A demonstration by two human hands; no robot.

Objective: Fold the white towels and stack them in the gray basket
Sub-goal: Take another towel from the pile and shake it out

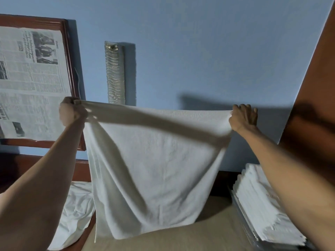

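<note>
Blue wall (181, 51) is behind everything, and a person faces it with a white towel (154, 169) held up in the air. The left hand (72, 111) is a tight fist around one top corner, which is bunched up inside it. The right hand (243, 117) pinches the other top corner, with the fingers (244, 107) curled over the edge. Both arms are stretched wide apart, so the top edge is pulled nearly straight and the rest hangs down flat. I think that is why it is held so high: the cloth hangs smooth and the corners are easy to match for the first fold. Below the towel is a tan surface (181, 240). I cannot tell if the bottom edge touches it.

To the right of the towel, low down, a tall stack (262, 205) of folded white towels sits in the gray basket (246, 227). It is near, so each new one has a short trip. To the left of the towel, low down, lies a crumpled heap (76, 211) of white cloth, likely the ones waiting. Up and left of the towel hangs a framed newspaper (27, 78), and a wall lamp (115, 73) is just above its top edge.
</note>
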